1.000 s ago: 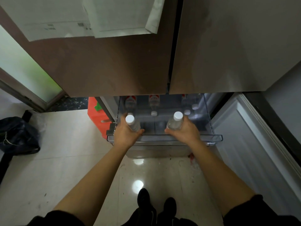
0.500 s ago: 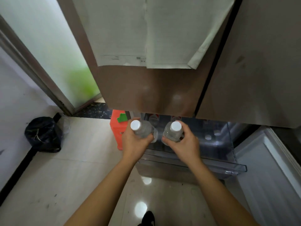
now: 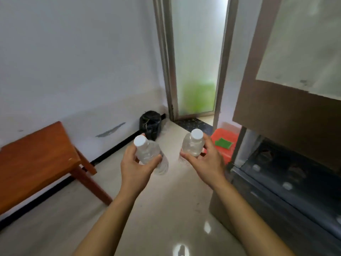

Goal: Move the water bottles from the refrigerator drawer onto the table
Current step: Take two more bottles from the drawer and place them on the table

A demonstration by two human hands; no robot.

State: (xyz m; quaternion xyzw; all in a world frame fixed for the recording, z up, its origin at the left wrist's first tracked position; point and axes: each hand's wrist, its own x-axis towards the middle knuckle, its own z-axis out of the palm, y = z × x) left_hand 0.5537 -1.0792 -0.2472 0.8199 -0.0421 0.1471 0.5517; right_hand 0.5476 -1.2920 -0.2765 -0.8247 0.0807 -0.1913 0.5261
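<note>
Two clear water bottles with white caps are held above the floor, out of the drawer and not on the table. The left bottle (image 3: 149, 154) is gripped around its upper body by the left hand (image 3: 137, 168), fingers and thumb wrapped closed on it; its cap is tilted toward the camera and to the left. The right bottle (image 3: 191, 145) is held in the right hand (image 3: 206, 161), thumb on the near side and fingers curled behind; it stands closer to upright. The two bottles are apart, with floor visible between them.

Positions relative to the refrigerator (image 3: 287, 126): both bottles are to its left, the right bottle nearer to it. The refrigerator drawer (image 3: 280, 174) is pulled open at its base; white caps of further bottles are seen inside, blurred. A red crate (image 3: 226, 139) sits just left of the refrigerator, behind the right hand. A black bag (image 3: 150, 122) is further left, against the wall. The wooden table (image 3: 36, 156) is well to the left of the refrigerator, against the wall.
</note>
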